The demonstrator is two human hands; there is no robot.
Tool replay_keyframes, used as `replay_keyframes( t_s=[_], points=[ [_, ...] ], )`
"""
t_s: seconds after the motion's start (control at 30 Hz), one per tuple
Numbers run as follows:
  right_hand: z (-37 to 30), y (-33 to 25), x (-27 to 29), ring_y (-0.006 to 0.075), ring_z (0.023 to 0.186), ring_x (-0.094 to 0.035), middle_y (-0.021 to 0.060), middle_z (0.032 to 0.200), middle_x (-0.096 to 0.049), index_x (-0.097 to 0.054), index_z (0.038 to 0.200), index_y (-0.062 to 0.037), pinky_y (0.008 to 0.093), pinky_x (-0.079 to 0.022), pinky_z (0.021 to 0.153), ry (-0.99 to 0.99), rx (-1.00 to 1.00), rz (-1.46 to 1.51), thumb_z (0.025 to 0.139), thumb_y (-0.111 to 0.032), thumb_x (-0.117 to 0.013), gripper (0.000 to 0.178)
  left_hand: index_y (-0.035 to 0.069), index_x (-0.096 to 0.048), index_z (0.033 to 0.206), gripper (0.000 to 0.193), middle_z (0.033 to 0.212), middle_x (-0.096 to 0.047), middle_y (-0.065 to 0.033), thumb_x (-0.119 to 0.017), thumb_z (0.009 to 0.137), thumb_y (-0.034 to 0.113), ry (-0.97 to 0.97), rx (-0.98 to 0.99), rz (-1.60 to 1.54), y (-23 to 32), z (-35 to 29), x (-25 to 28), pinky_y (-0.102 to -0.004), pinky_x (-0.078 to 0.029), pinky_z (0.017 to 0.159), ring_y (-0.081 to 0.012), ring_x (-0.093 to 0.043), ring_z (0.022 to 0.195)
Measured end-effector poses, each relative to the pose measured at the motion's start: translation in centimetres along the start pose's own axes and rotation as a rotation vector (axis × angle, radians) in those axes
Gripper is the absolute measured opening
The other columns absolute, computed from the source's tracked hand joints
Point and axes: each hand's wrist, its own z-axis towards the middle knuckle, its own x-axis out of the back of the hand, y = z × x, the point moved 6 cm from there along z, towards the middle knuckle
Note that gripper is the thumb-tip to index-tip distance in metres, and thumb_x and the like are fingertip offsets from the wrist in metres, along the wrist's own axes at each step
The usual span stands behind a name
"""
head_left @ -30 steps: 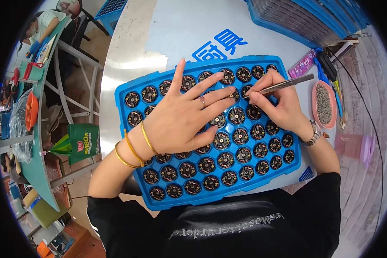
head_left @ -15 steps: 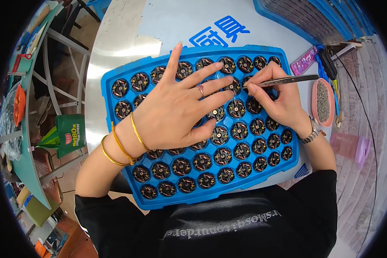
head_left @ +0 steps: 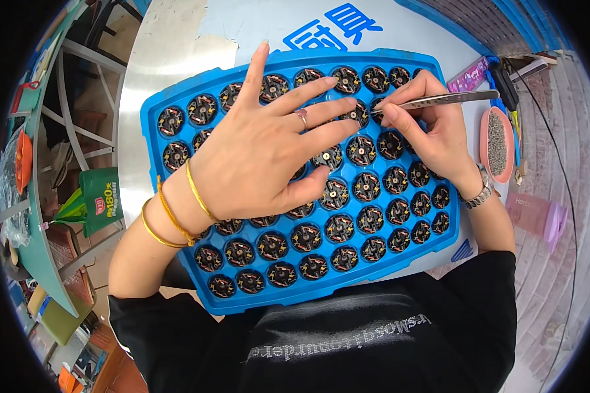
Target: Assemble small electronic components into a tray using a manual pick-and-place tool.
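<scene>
A blue moulded tray (head_left: 239, 302) lies before me, tilted to the left, with rows of round black parts (head_left: 309, 236) in its pockets. Each part carries small yellow and reddish pieces; some show a brass-coloured centre. Over the middle of the tray my left hand (head_left: 259, 147) is spread palm down, fingers apart, its middle and ring fingertips resting at parts in the upper rows. My right hand (head_left: 432, 124) pinches metal tweezers (head_left: 449, 99). Their tips are at the upper right part of the tray, beside a round part; whether they grip anything is too small to tell.
To the right stands a pink dish (head_left: 484, 147) of small metal pieces, near a purple patterned case (head_left: 469, 75) and a black-handled tool (head_left: 501, 85). Blue stacked trays (head_left: 485, 29) rise at the back right. A lidded cup (head_left: 537, 216) and a dark cable lie farther right.
The tray and both hands appear slightly higher in the view, as do things around them. The tweezers lie a little flatter; their tips stay by about the same part. Both grips are unchanged.
</scene>
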Motion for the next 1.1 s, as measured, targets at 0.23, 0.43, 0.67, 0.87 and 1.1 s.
replay_keyframes(
  t_s=[0.23, 0.43, 0.67, 0.87, 1.1],
  points=[
    [0.1, -0.2, -0.1, 0.0097, 0.081, -0.064, 0.0076, 0.094, -0.063, -0.052, 0.098, -0.0009, 0.0216, -0.053, 0.072, -0.019, 0.037, -0.045, 0.094, -0.01, -0.064, 0.016, 0.02, -0.057, 0.13, 0.047, 0.145, -0.049, 0.0, -0.053, 0.084, 0.028, -0.011, 0.005, 0.008, 0.0, 0.0, 0.3, -0.0679, 0.007, 0.113, -0.0234, -0.035, 0.142],
    [-0.1, -0.1, -0.1, 0.0093, 0.081, -0.064, 0.0072, 0.093, -0.063, -0.053, 0.098, -0.0008, 0.0211, -0.053, 0.072, -0.015, 0.038, -0.019, 0.093, -0.01, -0.064, 0.015, 0.02, -0.057, 0.13, 0.048, 0.145, -0.048, 0.0002, -0.053, 0.084, 0.028, -0.026, 0.004, 0.003, -0.1, 0.0, 0.0, -0.0689, 0.007, 0.113, -0.0241, -0.035, 0.142],
    [0.0, 0.0, -0.1, 0.0098, 0.074, -0.066, 0.0046, 0.081, -0.063, -0.06, 0.09, -0.0004, 0.0222, -0.054, 0.066, 0.081, 0.101, -0.009, 0.087, -0.012, -0.071, 0.016, 0.02, -0.056, 0.133, 0.049, 0.145, -0.048, 0.0008, -0.053, 0.084, 0.028, -0.033, 0.007, 0.022, 0.0, 0.0, 0.1, -0.069, 0.006, 0.113, -0.0243, -0.035, 0.142],
    [0.2, 0.1, -0.5, 0.0081, 0.081, -0.062, 0.0077, 0.096, -0.066, -0.055, 0.098, -0.0016, 0.0218, -0.051, 0.073, -0.05, -0.01, 0.015, 0.093, -0.012, -0.066, 0.016, 0.021, -0.057, 0.132, 0.048, 0.145, -0.049, 0.0012, -0.055, 0.084, 0.027, -0.015, 0.01, 0.039, 0.1, -0.1, 0.1, -0.0693, 0.005, 0.113, -0.0245, -0.036, 0.141],
    [0.7, 0.8, -0.1, 0.007, 0.082, -0.062, 0.0065, 0.095, -0.067, -0.056, 0.097, -0.0033, 0.0224, -0.052, 0.075, -0.093, -0.062, 0.195, 0.093, -0.015, -0.066, 0.016, 0.022, -0.059, 0.128, 0.046, 0.144, -0.05, 0.0023, -0.056, 0.083, 0.028, -0.001, 0.011, 0.055, 0.2, 0.1, 0.2, -0.0689, 0.003, 0.113, -0.0242, -0.039, 0.139]
  ],
)
